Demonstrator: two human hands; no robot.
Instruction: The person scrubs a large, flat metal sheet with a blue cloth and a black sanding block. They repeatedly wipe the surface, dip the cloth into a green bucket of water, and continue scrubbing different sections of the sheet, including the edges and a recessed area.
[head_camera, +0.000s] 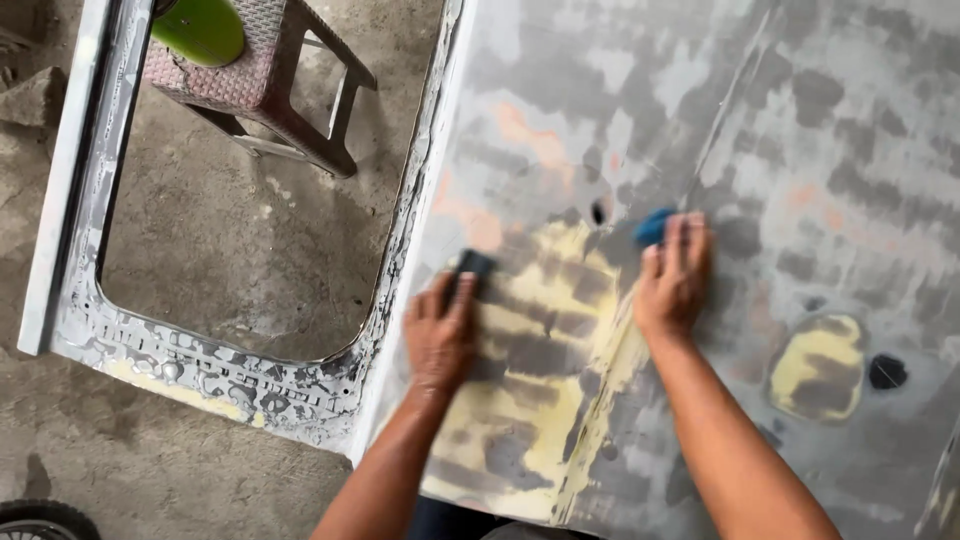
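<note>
Sanded car panel (760, 120): left hand (440, 335) presses dark block (474, 265), right hand (675, 275) blue pad (655, 226).

Likely a car body workshop — sanded, filler-patched door panel (700, 120) over rough concrete floor (230, 250).

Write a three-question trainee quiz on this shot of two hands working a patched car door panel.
1. True or false: the left hand presses a dark sanding block flat on the yellow filler patch.
2. What colour is the pad under the right hand? A) blue B) red C) white
3. Fill in: seen through the door panel's window opening, a plastic ____ stands on the concrete floor.

Key: 1 true; 2 A; 3 stool.
</note>
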